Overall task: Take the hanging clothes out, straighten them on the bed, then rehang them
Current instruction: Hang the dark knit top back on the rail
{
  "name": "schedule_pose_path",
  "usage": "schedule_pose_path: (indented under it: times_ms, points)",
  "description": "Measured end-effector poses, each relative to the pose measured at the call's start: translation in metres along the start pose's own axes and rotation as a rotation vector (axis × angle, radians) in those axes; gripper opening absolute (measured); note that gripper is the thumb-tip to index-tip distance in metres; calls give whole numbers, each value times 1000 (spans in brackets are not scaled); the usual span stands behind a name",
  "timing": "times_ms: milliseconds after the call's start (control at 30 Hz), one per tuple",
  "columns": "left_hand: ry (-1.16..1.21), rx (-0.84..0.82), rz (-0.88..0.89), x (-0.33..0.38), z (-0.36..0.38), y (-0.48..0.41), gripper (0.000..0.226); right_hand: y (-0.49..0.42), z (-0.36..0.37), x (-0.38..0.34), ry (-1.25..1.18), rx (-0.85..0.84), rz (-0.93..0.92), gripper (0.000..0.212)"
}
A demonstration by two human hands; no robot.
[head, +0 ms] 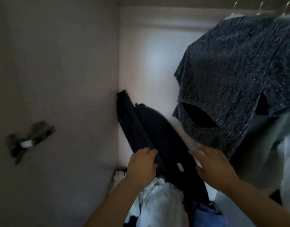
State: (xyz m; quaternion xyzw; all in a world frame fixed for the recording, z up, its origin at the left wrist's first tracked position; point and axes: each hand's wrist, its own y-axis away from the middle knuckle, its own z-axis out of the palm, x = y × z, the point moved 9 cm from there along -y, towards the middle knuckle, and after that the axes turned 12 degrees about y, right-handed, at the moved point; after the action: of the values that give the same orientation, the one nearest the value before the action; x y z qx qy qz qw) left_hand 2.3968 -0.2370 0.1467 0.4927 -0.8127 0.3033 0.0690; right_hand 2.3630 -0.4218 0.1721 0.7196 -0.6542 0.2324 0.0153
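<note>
Both hands reach into a wardrobe toward a long black object, with the hanging clothes up at the right.

The wardrobe's white back wall and grey left side panel enclose it. A speckled blue-grey top hangs at the upper right on metal hanger hooks, with a pale garment behind it. The long black object leans into the far left corner. The left hand grips its near edge with curled fingers, and the right hand lies beside it, fingers spread and holding nothing. Crumpled white and blue clothes are heaped below. A blurred metal fitting sits on the side panel.
</note>
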Motion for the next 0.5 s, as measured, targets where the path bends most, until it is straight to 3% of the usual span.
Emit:
schedule_pose_path:
  times_ms: [200, 500]
  points:
    - [-57, -16, -223, -20, 2, 129, 50, 84, 40, -85, -109, -57, -188, 56]
    - [-125, -77, -629, 14, 20, 396, 46, 271, 69, -191, -252, -145, -501, 55]
